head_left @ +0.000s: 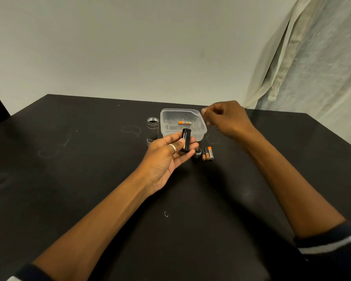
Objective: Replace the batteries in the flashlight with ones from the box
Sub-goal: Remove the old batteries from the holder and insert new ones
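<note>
The left hand (168,157) lies palm up with the holder (185,138) across its fingers, and the thumb presses it down, a light pinch rather than a wrap. The holder is a short black cartridge with at least one cell showing in it. It is probably stiff, light plastic, and its smooth sides could let it roll off if the thumb lifts. It is best held by its long sides, which leaves the ends and slots free for cells.

Just beyond the grip sits the box (201,132), clear and open, with one orange battery (184,122) on its floor; nothing else shows inside. The right hand (225,116) hovers at the box's far right corner, fingers curled, thumb meeting forefinger. Whether it pinches anything I cannot tell.

Left of the grip the tube (152,128) stands upright, open end up. Just right of the grip, on the table (89,159), lie the cap (197,152) and three cells (207,153) side by side, probably the old ones
</note>
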